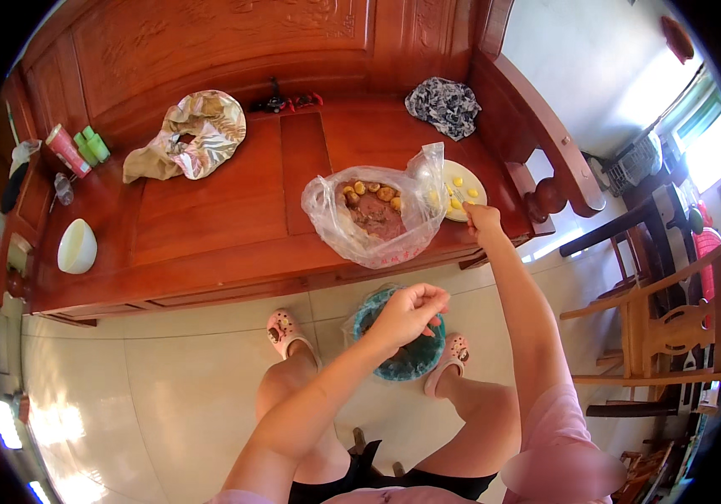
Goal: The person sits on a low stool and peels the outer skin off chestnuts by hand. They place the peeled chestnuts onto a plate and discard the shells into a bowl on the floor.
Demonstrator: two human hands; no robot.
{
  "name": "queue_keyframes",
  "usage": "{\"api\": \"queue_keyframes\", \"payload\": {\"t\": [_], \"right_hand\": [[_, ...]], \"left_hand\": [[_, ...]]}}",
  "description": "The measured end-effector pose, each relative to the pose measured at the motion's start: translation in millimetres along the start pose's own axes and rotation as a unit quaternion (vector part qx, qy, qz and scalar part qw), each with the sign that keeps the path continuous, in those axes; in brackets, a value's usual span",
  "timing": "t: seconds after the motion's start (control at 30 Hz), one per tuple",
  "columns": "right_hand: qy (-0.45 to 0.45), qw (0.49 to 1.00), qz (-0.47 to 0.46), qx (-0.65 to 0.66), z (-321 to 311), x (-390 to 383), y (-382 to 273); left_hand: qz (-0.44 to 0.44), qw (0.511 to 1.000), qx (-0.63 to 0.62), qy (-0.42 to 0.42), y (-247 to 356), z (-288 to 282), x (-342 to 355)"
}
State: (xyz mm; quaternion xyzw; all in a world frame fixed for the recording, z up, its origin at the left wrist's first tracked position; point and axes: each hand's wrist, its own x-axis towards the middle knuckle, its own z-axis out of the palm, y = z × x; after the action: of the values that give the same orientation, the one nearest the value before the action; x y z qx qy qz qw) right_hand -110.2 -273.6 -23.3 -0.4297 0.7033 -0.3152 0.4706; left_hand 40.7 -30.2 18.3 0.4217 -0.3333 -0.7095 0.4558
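Observation:
My right hand (pixel 484 220) is at the near right rim of a white plate (pixel 476 178), its fingers closed together; I cannot make out what is in them. Several small yellow pieces (pixel 457 181) lie on that plate. Left of it sits an open clear plastic bag (pixel 335 223) on the wooden bench, with several round brownish-yellow pieces (pixel 387 193) inside. My left hand (pixel 417 312) hangs over a bin with a teal liner (pixel 411 361), fingers curled together; anything they hold is hidden.
The carved wooden bench (pixel 201 244) holds a white bowl (pixel 77 247), a patterned cloth hat (pixel 201 139), green bottles (pixel 91 147), a red tube (pixel 68 151) and a black-and-white cloth (pixel 444 107). The bin stands between my feet. Wooden chairs (pixel 671 323) are at the right.

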Motion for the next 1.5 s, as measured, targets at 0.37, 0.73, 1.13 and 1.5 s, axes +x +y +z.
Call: {"api": "queue_keyframes", "payload": {"t": [0.37,0.73,1.13,1.5], "right_hand": [[-0.320,0.776,-0.450,-0.305,77.7,-128.3,-77.2],[-0.149,0.486,-0.432,-0.745,183.1,-10.6,-47.2],[-0.097,0.597,-0.462,-0.649,154.4,-59.4,-47.5],[-0.378,0.885,0.062,0.266,-24.9,-218.3,29.0]], "left_hand": [[0.066,0.986,0.149,0.014,-23.1,-12.1,1.1],[0.136,0.969,0.205,-0.012,-21.3,-6.5,-1.4],[0.180,0.929,0.322,-0.004,-22.3,3.5,-3.0],[0.151,0.950,0.268,0.045,-8.9,-14.3,-11.4]]}}
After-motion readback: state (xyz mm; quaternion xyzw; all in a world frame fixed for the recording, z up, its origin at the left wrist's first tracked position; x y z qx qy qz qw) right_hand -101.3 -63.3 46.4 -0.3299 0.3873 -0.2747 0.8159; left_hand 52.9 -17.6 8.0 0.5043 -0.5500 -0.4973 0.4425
